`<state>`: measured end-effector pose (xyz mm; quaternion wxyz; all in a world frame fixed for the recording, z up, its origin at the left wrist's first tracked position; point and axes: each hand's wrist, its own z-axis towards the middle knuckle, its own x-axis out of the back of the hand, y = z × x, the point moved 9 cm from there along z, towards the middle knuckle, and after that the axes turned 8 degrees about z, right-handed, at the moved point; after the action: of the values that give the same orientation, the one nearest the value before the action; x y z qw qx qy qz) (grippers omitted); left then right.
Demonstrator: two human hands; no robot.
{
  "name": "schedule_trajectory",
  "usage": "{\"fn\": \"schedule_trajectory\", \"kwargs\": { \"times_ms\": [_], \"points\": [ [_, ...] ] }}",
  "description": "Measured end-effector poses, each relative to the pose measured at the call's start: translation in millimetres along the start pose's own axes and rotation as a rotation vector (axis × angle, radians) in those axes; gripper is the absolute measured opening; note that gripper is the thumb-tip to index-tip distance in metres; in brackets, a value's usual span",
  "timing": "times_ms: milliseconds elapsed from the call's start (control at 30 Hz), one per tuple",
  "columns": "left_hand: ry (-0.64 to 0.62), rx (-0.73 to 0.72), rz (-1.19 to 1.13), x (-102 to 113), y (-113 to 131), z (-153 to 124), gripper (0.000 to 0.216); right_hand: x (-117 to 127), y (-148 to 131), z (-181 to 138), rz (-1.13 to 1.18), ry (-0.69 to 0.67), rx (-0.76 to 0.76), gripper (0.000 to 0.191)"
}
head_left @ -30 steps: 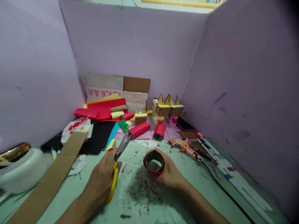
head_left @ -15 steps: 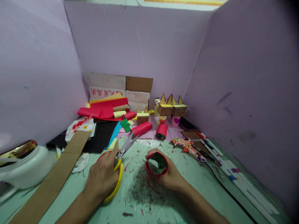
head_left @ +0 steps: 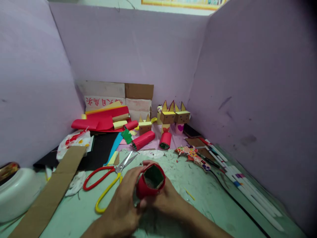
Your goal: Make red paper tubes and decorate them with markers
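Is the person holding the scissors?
No, the scissors lie on the green table, while the left hand and the right hand hold the red paper tube.

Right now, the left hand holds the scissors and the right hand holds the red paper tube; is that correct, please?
Not quite: the head view shows the scissors lying loose on the table, and the left hand holds the red paper tube together with the right hand, which does hold it.
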<state>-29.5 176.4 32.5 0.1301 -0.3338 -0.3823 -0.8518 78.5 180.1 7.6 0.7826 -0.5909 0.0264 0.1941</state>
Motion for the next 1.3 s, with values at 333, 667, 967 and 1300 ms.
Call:
{"fn": "schedule_trajectory", "kwargs": {
  "times_ms": [333, 667, 967, 1300],
  "points": [
    [-0.011, 0.145, -0.227, -13, -28, 10, 0.035, 160, -74, -4, -1.239, 0.449, -0.275, 0.026],
    [-0.03, 0.142, -0.229, -21, -25, 5, 0.033, 211, -57, -15, -1.272, 0.441, -0.55, 0.017],
    [-0.021, 0.167, -0.23, -15, -16, 11, 0.027, 172, -62, -34, -0.534, 0.51, -0.302, 0.029],
    [-0.079, 0.262, -0.215, -27, -28, 4, 0.03, 46, -107, -43, -0.417, 0.036, -0.153, 0.022]
  ]
}}
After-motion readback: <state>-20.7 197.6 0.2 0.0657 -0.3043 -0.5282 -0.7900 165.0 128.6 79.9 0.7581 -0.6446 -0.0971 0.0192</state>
